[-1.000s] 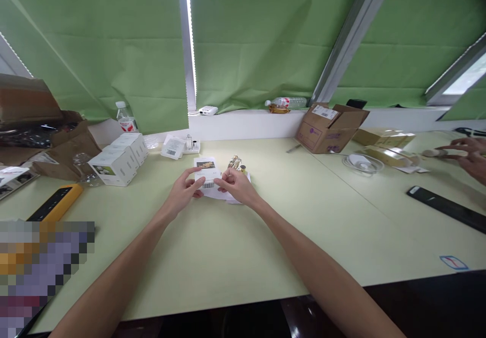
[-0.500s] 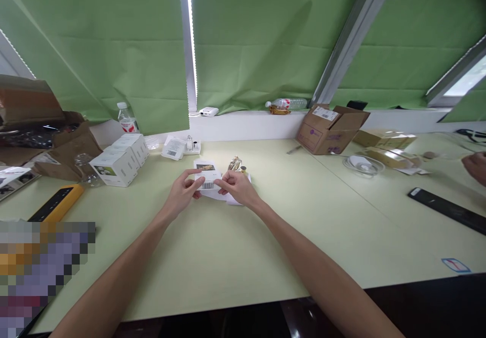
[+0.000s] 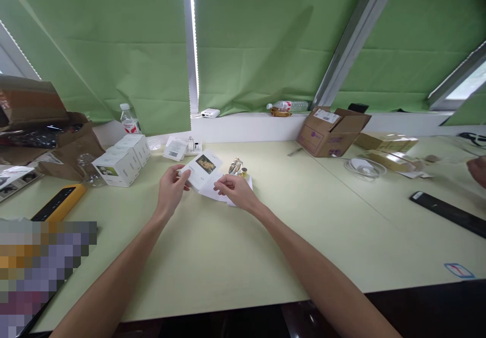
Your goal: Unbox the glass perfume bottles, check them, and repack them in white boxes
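My left hand [image 3: 171, 190] is closed on the lower left edge of a white carton [image 3: 197, 178]. The carton looks flattened, with a dark picture of a yellowish subject and a flap at its upper right. Right of it, my right hand [image 3: 235, 190] has its thumb and fingers drawn together, apart from the carton. Whether anything small is between those fingertips is hidden. White paper [image 3: 214, 192] lies on the table under and between my hands. Just beyond my right hand stand a shiny gold-coloured object [image 3: 236, 165] and a small item with a dark cap [image 3: 244, 172].
White boxes [image 3: 117, 168] stand in a row at left, near a yellow-and-black power strip [image 3: 58, 203]. An open cardboard box [image 3: 322, 133] sits at the back right, beside a coiled white cable [image 3: 364, 168]. Another person's hand [image 3: 477, 170] shows at the right edge.
The carton has turned in my left hand, from its barcode side to its picture side, and tilted. My right hand has let go of its edge. The view has shifted slightly.
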`<state>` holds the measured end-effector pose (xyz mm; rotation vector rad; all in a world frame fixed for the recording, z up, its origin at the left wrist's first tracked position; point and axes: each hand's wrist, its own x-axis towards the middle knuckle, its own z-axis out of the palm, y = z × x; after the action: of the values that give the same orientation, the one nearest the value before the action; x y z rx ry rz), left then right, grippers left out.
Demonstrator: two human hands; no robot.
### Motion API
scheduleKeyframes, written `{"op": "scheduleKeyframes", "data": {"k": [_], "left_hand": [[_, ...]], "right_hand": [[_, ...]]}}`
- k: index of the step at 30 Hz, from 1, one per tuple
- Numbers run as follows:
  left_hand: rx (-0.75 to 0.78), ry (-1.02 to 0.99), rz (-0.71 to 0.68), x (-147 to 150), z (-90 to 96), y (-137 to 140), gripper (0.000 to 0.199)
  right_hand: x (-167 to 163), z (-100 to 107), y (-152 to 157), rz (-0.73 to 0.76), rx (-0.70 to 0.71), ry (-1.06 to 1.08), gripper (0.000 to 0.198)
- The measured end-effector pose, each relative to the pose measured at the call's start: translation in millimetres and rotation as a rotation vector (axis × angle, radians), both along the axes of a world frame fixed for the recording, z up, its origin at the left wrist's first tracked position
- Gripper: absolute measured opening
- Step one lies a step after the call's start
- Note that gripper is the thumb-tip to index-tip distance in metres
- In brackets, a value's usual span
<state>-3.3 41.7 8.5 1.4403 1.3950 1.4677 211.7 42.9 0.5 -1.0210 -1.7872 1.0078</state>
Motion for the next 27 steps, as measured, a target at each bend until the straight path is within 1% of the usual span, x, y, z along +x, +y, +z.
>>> {"op": "scheduleKeyframes", "data": {"k": [1, 3, 5, 7, 11, 15, 18, 20, 21, 24, 27], "left_hand": [[0.038, 0.071, 0.065, -4, 2.8, 0, 0.046], [0.112, 0.278, 0.209, -11, 8.9, -2, 0.043], [0.181, 0.465, 0.312, -17, 14.9, -4, 0.040], [0.226, 0.593, 0.356, -20, 19.7, -7, 0.038], [0.270, 0.772, 0.399, -20, 25.5, -12, 0.037], [0.251, 0.936, 0.359, -17, 25.2, -15, 0.038], [0.229, 1.083, 0.268, -18, 20.0, -15, 0.041], [0.211, 1.173, 0.198, -19, 14.8, -14, 0.045], [0.202, 1.208, 0.164, -19, 12.1, -13, 0.046], [0.184, 1.253, 0.070, -18, 5.6, -12, 0.044], [0.199, 1.238, 0.043, -13, 2.4, -13, 0.042]], "right_hand": [[0, 1, 0, -0.015, 0.009, 0.012, 0.034], [1, 4, 0, -0.060, 0.039, 0.049, 0.036], [3, 8, -1, -0.127, 0.071, 0.100, 0.038], [5, 12, -2, -0.195, 0.089, 0.144, 0.041], [11, 22, -3, -0.340, 0.114, 0.199, 0.048], [22, 29, -1, -0.520, 0.163, 0.242, 0.053], [34, 29, 7, -0.629, 0.225, 0.235, 0.053], [43, 26, 15, -0.661, 0.266, 0.195, 0.047], [47, 23, 20, -0.665, 0.265, 0.168, 0.043], [57, 14, 32, -0.650, 0.183, 0.047, 0.033], [65, 8, 37, -0.650, 0.103, -0.151, 0.034]]}}
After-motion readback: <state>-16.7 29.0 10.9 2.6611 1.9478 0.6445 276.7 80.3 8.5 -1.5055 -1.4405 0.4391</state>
